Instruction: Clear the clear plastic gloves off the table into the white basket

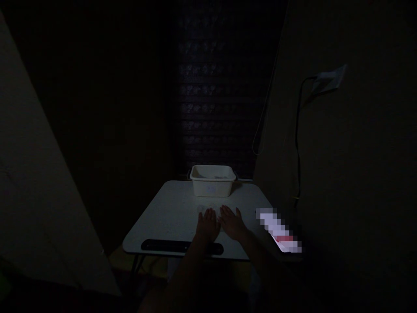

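Both my hands lie flat, palms down, over a pale, see-through thing [202,209] on the white table [156,217]. It looks like a thin clear plastic bag or sheet, but the dim light hides its exact kind. My left hand [208,225] rests on its near part with the fingers stretched forward. Beside it, my right hand [232,222] has its fingers extended and its thumb apart. Neither hand grips anything that I can see. What lies under the palms is hidden.
A white plastic tub [213,188] with pale contents stands at the table's back edge. A dark slot strip [169,246] runs along the front. At the right lies a bright, blurred-out screen [276,228]. A cable [297,139] hangs from a wall socket [327,81].
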{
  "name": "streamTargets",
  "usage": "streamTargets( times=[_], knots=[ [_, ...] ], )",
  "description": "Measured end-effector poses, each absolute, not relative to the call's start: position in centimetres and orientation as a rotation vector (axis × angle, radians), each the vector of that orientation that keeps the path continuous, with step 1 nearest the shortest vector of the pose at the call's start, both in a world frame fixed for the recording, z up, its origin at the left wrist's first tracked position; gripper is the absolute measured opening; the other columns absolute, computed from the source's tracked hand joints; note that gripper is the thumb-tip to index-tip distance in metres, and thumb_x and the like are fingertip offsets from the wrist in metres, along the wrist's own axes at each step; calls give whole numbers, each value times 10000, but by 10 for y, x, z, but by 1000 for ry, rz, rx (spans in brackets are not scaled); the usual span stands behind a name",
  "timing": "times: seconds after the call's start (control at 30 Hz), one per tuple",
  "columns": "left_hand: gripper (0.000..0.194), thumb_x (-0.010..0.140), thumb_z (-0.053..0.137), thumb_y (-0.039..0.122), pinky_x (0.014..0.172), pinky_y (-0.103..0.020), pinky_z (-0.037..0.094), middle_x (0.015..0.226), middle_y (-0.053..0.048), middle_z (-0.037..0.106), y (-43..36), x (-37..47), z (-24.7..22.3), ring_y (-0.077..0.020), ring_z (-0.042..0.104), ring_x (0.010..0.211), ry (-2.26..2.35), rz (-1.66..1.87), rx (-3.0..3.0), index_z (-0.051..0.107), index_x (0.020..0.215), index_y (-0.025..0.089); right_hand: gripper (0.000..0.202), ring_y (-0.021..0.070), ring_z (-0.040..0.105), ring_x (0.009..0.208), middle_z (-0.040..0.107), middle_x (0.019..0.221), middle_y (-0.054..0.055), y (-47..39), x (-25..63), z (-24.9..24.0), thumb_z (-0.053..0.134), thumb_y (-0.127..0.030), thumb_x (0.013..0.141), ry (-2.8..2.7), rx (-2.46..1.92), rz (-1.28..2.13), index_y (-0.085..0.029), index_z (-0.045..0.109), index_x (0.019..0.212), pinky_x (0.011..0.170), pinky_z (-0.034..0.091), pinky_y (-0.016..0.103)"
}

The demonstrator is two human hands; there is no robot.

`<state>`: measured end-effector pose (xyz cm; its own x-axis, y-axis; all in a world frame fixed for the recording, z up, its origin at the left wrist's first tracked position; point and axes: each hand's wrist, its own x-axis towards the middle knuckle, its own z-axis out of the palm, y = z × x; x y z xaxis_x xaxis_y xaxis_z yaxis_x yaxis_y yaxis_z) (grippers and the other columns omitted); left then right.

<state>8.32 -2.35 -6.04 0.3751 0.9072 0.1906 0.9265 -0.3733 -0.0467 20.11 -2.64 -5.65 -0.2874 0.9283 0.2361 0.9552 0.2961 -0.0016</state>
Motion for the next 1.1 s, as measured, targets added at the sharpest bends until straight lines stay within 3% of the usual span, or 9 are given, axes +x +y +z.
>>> streamTargets(
  times=[0.4, 0.67, 1.1],
  knots=[
    [469, 748, 150, 327, 852, -447, 146, 1221, -96, 232, -18, 79, -59, -213, 163, 1108, -1685, -173, -2469, 256, 1152, 114, 493, 143, 140, 1119, 225, 1226, 45, -33, 200, -60, 14, -370, 768, -2435, -1698, -95, -177, 236, 1164, 874, 40, 435],
    [417, 769, 152, 330, 804, -502, 146, 1208, -97, 263, -13, 53, -50, -255, 170, 1100, -1781, -108, -2343, 342, 1103, 168, 505, 139, 151, 1115, 215, 1229, 52, -34, 201, -59, 21, -399, 762, -2413, -1686, -73, -173, 208, 1173, 876, 38, 433],
    [448, 756, 150, 306, 853, -426, 155, 1216, -89, 247, -21, 72, -60, -201, 163, 1109, -1617, -149, -2457, 269, 1147, 122, 509, 149, 145, 1117, 226, 1226, 49, -36, 199, -55, 14, -391, 762, -2424, -1711, -77, -169, 227, 1167, 874, 45, 439]
  ],
)
